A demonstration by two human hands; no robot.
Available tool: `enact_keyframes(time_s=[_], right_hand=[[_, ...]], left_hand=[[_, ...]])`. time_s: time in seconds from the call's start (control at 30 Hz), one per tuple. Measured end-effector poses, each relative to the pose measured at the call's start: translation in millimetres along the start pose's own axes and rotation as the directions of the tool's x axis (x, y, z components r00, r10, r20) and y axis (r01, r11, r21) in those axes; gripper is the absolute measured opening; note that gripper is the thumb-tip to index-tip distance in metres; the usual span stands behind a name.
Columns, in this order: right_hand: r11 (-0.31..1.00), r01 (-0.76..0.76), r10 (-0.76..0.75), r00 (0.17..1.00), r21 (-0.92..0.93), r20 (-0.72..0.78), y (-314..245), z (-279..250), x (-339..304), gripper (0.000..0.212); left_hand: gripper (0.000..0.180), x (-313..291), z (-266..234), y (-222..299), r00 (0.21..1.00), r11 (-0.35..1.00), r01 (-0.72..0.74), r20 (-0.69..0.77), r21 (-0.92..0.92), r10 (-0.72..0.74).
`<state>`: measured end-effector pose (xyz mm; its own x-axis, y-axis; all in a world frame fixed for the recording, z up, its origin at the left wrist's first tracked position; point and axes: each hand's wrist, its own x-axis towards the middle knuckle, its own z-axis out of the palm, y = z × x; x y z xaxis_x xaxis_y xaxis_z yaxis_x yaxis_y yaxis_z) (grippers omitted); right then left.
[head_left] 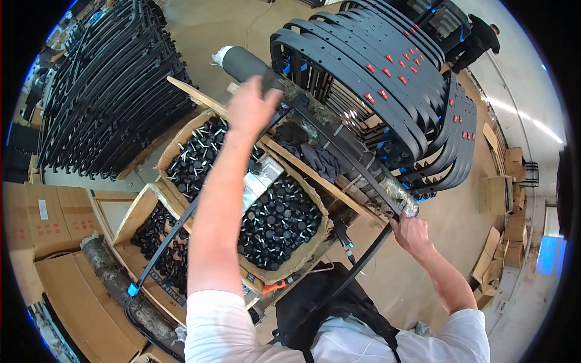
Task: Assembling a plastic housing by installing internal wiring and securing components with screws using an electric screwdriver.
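A long black metal frame [362, 261] lies across padded supports in front of me, its bars running off toward my lower left and my body. My right hand [414, 236] is closed around it at the right corner. Over the far corner, beside a support roll wrapped in black foam [245, 65], my left hand [254, 109] is raised with thumb and fingers apart, slightly blurred. I see nothing in it. Below my left arm are cardboard boxes of black screw-in feet [281, 224] with metal studs. A shiny metal piece [260, 179] lies between two boxes.
Stacked black frames [109, 91] stand at the left, and curved black frames [375, 60] with red pieces at the far right. An orange-and-black tool [279, 285] lies near my body. Cartons [57, 218] fill the left side. Another person [478, 43] is at the back right.
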<state>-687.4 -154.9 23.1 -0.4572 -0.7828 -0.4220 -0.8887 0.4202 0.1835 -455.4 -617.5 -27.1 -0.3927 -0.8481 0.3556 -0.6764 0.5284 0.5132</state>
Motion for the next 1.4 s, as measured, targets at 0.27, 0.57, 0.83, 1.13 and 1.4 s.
enact_keyframes(time_s=[0.27,0.57,0.83,1.13,1.4], right_hand=[[0.998,0.027,-0.027,1.0,0.062,0.006,-8.0,0.7,5.2,0.05],[1.0,0.003,-0.003,1.0,0.017,0.023,5.9,-2.4,1.1,0.049],[1.0,0.001,-0.001,1.0,0.007,-0.013,3.7,-4.2,-2.6,0.052],[0.996,0.027,-0.025,0.999,0.082,-0.034,-3.9,-18.4,-10.7,0.046],[1.0,0.005,-0.003,0.998,0.025,-0.067,-2.9,3.1,-5.1,0.047]], left_hand=[[0.052,0.1,-39.6,-100.8,0.91,0.829,0.409,-0.107,0.381,-0.4],[0.078,10.4,-2.5,26.6,0.932,0.918,-0.17,0.361,0.359,0.032],[0.071,19.2,-37.6,-0.9,0.939,0.941,0.009,0.321,0.339,-0.124],[0.048,13.0,11.1,24.1,0.822,0.847,-0.449,0.503,0.285,0.267],[0.015,9.1,27.5,24.0,0.862,0.878,-0.388,0.447,0.279,0.239]])
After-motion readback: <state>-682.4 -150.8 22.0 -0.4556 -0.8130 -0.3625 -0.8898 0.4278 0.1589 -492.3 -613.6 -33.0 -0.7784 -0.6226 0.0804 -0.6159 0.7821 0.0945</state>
